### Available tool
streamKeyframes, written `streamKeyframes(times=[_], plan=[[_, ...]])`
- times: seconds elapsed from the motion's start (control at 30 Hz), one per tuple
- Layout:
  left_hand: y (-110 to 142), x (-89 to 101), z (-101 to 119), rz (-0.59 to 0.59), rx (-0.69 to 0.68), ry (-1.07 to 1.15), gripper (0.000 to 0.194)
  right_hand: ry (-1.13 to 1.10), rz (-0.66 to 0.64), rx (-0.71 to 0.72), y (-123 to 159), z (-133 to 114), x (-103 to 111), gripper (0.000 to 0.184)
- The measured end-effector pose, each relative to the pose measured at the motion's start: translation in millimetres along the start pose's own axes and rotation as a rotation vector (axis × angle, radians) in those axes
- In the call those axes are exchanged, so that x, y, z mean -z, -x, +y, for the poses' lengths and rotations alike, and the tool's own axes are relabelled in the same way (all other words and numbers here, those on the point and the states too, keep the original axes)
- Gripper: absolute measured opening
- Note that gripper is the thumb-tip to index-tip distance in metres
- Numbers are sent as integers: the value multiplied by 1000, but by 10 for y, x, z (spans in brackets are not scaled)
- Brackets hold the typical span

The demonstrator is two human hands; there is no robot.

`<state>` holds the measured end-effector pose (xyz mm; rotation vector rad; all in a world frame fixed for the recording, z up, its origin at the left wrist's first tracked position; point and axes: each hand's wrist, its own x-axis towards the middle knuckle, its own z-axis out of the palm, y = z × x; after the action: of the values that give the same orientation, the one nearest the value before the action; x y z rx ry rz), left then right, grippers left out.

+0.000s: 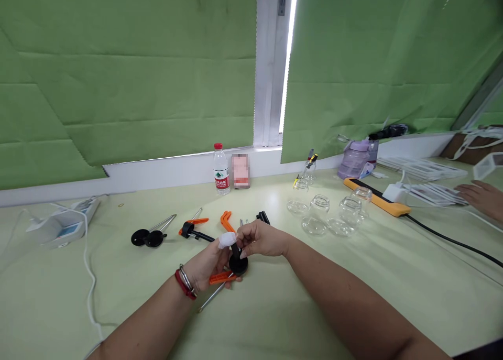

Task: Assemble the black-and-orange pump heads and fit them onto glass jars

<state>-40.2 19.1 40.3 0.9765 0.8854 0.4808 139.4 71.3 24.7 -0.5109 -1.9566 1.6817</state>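
Your left grip (pixel 208 268): closed round disc (pixel 238 266), orange handle (pixel 220 278); rod (pixel 212 297) long axis down-left. Your right grip (pixel 264 239): pinching stem (pixel 236 251), just above disc.

Count, desk (pixel 298 313): the wearer's two hands (pixel 267 238) and one co-worker's hand (pixel 481 197) are showing. Three black discs (pixel 238 266), three orange parts (pixel 220 277), two power strips (pixel 377 197), one red-capped bottle (pixel 222 177) and one purple jug (pixel 353 161) are appearing. Glass jars (pixel 314 221) are overlapping; number unclear.
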Motion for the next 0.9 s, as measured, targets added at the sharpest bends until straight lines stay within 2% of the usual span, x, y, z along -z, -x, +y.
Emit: streamKeyframes(times=[0.27, 0.47, 0.9], plan=[[27, -41, -11, 32, -17, 21, 44, 24, -9, -10, 0, 7, 16, 27], [20, -47, 15, 40, -4, 17, 47, 70, -6, 5, -8, 5, 20, 27], [40, -70, 36, 36, 1, 5, 44, 28, 24, -52, -1, -30, 4, 33]])
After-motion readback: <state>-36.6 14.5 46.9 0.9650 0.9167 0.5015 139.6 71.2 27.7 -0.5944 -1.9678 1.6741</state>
